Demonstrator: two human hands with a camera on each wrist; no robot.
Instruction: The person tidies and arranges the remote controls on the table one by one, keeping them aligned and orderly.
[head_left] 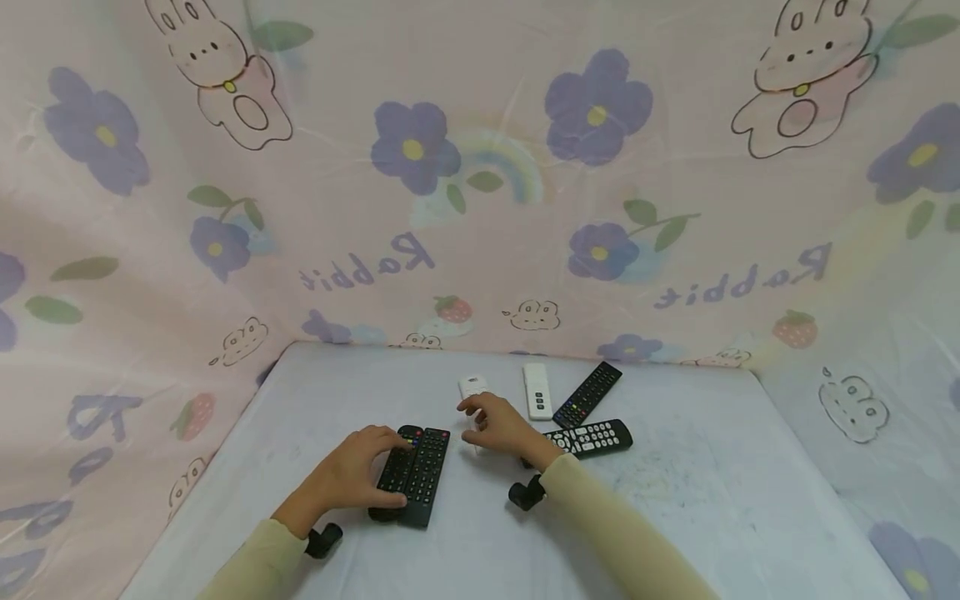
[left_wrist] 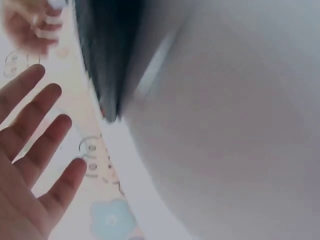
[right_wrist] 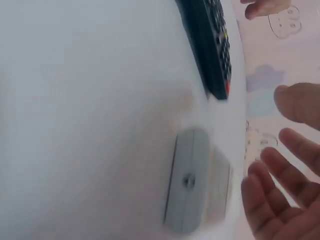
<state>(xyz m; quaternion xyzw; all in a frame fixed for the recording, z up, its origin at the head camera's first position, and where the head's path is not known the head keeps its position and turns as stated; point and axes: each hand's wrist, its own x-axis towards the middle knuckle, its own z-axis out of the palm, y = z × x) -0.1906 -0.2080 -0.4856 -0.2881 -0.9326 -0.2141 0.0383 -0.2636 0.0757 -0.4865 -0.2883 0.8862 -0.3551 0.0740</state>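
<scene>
Two black remote controls lie side by side in the head view: a left one and a right one. Over the left one spreads my left hand, thumb and fingers apart; whether it touches the remote I cannot tell. The left wrist view shows its fingers extended, beside a blurred dark remote. To the right, my right hand hovers by a white remote and partly hides it. Its loosely bent fingers hold nothing in the right wrist view, next to a pale remote end.
Behind the right hand lie another white remote, a slanted black remote and a black remote with white buttons, partly covered by the right wrist. A printed curtain surrounds the white table at the back and sides.
</scene>
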